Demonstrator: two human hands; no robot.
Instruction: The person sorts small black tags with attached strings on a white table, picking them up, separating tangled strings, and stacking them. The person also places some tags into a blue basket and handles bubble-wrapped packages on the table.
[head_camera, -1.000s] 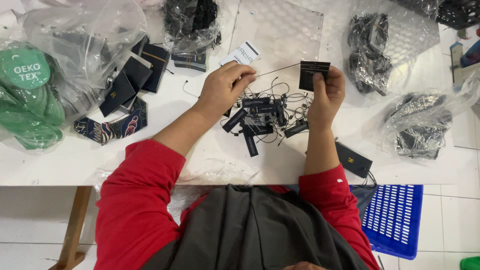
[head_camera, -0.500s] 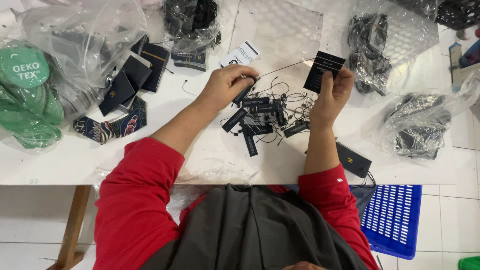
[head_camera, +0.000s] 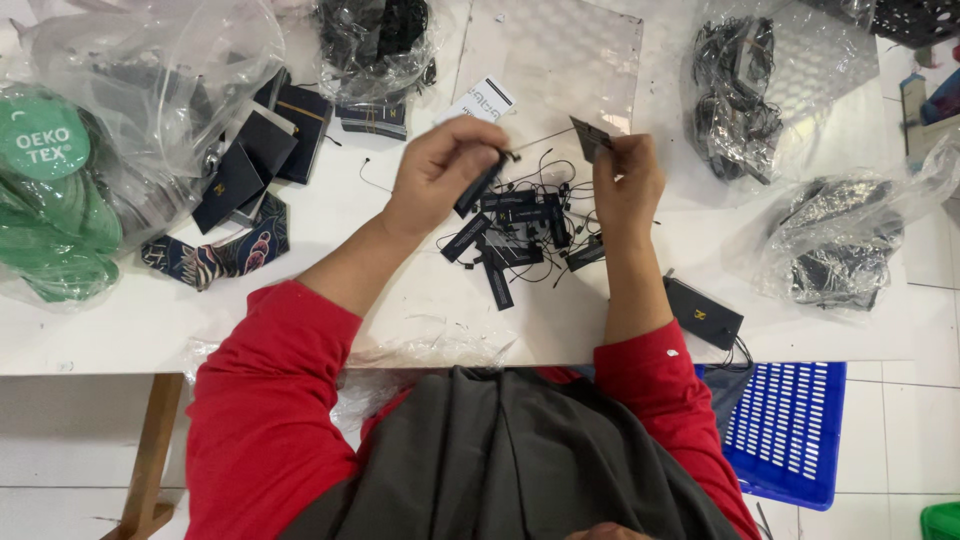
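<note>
Right, left hand (head_camera: 440, 170) is pinched shut on a narrow black strip tag (head_camera: 478, 187), held tilted just above the white surface (head_camera: 300, 300). Right hand (head_camera: 628, 180) grips a small black rectangular card tag (head_camera: 590, 138) by its edge, thin string running between the two. Loose pile of black strip tags with cords (head_camera: 520, 235) lies on the surface between and below both hands.

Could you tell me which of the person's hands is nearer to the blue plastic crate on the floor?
The right hand. It is raised over the table directly up-table from the blue crate, while the left hand is further across, beyond the pile of black tags.
</note>
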